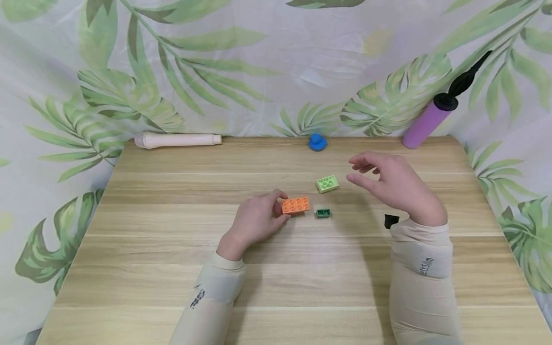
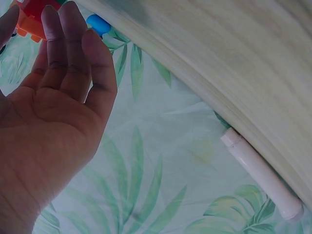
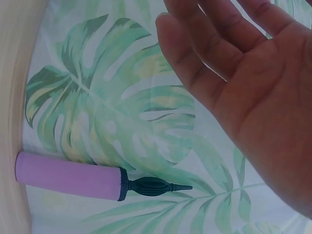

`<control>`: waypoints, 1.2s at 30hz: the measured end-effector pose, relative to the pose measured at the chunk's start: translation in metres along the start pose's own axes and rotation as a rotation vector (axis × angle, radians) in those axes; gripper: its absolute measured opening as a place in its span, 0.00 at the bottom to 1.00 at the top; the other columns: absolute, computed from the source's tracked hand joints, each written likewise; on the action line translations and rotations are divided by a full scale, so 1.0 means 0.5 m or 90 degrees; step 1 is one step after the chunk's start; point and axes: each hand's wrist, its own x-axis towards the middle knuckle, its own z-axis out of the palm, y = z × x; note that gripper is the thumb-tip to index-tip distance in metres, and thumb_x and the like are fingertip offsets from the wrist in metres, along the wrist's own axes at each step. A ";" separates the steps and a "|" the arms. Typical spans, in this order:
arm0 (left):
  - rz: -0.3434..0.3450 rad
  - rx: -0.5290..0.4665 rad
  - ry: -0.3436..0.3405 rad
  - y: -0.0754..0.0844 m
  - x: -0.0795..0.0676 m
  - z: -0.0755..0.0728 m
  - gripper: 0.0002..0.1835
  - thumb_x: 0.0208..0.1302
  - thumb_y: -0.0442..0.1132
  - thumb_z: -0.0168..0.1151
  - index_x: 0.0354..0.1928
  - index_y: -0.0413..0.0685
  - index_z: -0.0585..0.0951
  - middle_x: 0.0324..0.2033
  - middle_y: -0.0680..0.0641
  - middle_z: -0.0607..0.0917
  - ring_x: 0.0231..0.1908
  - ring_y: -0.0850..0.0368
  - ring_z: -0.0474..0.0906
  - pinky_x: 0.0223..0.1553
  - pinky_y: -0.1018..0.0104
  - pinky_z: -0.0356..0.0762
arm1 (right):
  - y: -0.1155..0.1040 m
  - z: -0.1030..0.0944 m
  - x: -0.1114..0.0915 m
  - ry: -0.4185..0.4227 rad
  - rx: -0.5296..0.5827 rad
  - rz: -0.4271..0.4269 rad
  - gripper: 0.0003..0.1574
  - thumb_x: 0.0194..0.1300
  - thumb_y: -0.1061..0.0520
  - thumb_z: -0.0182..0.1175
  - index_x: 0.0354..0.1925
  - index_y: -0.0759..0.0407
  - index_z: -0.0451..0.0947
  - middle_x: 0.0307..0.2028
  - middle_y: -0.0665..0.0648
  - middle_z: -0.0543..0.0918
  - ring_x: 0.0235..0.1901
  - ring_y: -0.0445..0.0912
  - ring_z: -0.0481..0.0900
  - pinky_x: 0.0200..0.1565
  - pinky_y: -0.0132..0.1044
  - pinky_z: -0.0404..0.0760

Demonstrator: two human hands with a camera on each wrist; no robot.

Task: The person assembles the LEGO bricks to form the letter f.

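Note:
My left hand (image 1: 258,216) holds an orange toy brick (image 1: 295,205), studs up, between thumb and fingers at its left end. In the left wrist view, a red part (image 2: 48,6) shows against the orange brick (image 2: 31,27), behind the fingers of the left hand (image 2: 58,112). Just right of it lies a small dark green brick (image 1: 323,213). A light green brick (image 1: 327,184) lies farther back, its hollow side up. My right hand (image 1: 394,184) hovers right of the light green brick, fingers loosely bent, holding nothing; the right wrist view shows its palm (image 3: 273,97) bare.
Along the table's back edge are a pale pink microphone (image 1: 181,140), a blue toy duck (image 1: 317,142) and a purple pump (image 1: 427,125) with a black nozzle, leaning on the leaf-patterned cloth (image 1: 241,72). A small black piece (image 1: 391,221) lies beside my right wrist on the wooden table (image 1: 142,249).

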 end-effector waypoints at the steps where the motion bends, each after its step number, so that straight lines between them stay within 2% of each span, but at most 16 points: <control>1: 0.000 -0.001 0.000 0.000 0.000 0.000 0.21 0.67 0.49 0.75 0.59 0.54 0.83 0.32 0.56 0.86 0.28 0.60 0.77 0.32 0.63 0.75 | 0.000 0.000 0.000 -0.003 -0.001 0.001 0.24 0.76 0.46 0.65 0.61 0.58 0.82 0.55 0.59 0.88 0.56 0.55 0.84 0.57 0.58 0.79; 8: -0.007 -0.011 -0.003 0.001 0.001 0.001 0.17 0.68 0.48 0.73 0.55 0.55 0.84 0.30 0.57 0.83 0.26 0.59 0.75 0.30 0.64 0.71 | -0.001 0.001 0.001 -0.029 -0.011 0.012 0.26 0.77 0.44 0.64 0.63 0.57 0.81 0.56 0.61 0.87 0.57 0.55 0.83 0.59 0.57 0.78; 36: -0.006 -0.014 -0.005 0.003 0.002 0.000 0.17 0.69 0.47 0.72 0.56 0.53 0.84 0.30 0.56 0.84 0.25 0.60 0.75 0.29 0.65 0.72 | 0.001 0.001 0.000 -0.048 -0.030 0.024 0.26 0.76 0.45 0.64 0.65 0.56 0.80 0.56 0.60 0.87 0.58 0.55 0.84 0.59 0.57 0.79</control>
